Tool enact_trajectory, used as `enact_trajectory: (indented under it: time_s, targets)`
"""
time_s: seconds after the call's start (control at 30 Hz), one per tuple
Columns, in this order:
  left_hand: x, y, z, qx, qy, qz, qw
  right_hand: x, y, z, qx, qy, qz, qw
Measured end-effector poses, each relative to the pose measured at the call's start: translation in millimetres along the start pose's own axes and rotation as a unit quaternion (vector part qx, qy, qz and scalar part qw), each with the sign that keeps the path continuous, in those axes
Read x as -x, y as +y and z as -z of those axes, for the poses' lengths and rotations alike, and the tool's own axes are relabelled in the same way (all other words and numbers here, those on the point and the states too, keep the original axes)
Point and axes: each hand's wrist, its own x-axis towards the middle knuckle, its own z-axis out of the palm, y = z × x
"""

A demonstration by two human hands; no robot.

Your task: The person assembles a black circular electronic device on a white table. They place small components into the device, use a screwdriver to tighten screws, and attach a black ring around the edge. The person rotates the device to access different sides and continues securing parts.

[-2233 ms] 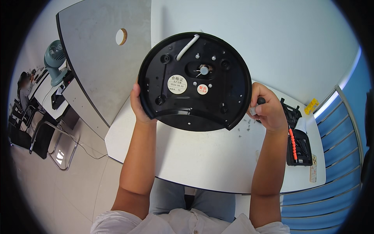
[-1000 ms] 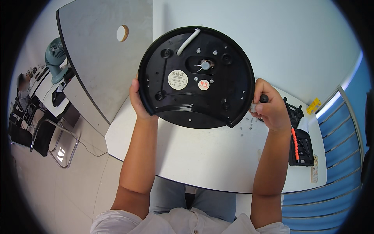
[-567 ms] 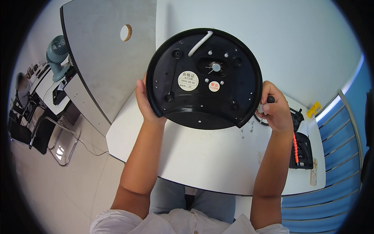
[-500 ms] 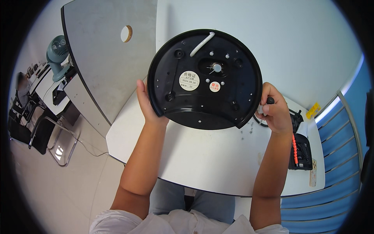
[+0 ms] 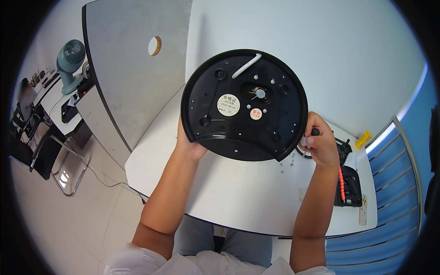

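Note:
A round black plastic base (image 5: 247, 127) with a curved notch in its near side is held up over the table. It carries two round stickers, several shiny screws, a white tube (image 5: 246, 66) near the far edge and a metal shaft (image 5: 260, 94) in an oval recess. My left hand (image 5: 191, 145) grips the lower left rim, its fingers mostly hidden behind the base. At the right rim my right hand (image 5: 324, 145) is closed, pinching the edge. A small black knob (image 5: 315, 132) and a pale grey piece (image 5: 304, 141) show between its fingers; their kind is unclear.
Below lies a white table (image 5: 238, 197) with small loose bits, perhaps screws (image 5: 292, 160). An open black tool case (image 5: 349, 185) with an orange flexible shaft (image 5: 341, 183) sits at the right. A grey panel (image 5: 133, 68) rises at the left; metal rails (image 5: 394, 192) stand right.
The base and both hands sit slightly lower in the picture, and the whole view has shifted a little. My left thumb has gone from the left rim to behind the base.

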Motion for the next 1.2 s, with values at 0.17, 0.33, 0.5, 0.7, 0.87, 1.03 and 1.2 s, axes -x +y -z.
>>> enact_trajectory:
  time_s: [0.17, 0.33, 0.5, 0.7, 0.87, 1.03, 1.2]
  targets:
    - [-3, -2, 5, 0.017, 0.000, 0.005, 1.000, 2, -4, -7, 0.001, 0.002, 0.017, 1.000]
    - [-5, -5, 11, 0.026, -0.028, 0.004, 0.999, 2, -4, -4, 0.004, -0.002, 0.025, 1.000]
    - [-1, -11, 7, 0.045, -0.018, -0.003, 0.999, 0, 1, -1, -0.005, -0.011, 0.037, 0.999]
    - [2, -20, 9, 0.049, 0.038, 0.038, 0.997, -1, 2, 3, -0.013, -0.007, 0.025, 1.000]
    - [12, -21, 4, 0.055, -0.031, 0.141, 0.988, 1, 2, 7, -0.004, -0.003, 0.027, 1.000]
    - [11, -24, 12, 0.077, -0.117, 0.226, 0.964, 2, 1, 14, -0.001, 0.009, 0.027, 1.000]
    - [12, -26, 10, 0.102, -0.155, 0.239, 0.953, 4, -1, 20, 0.020, 0.009, 0.018, 1.000]
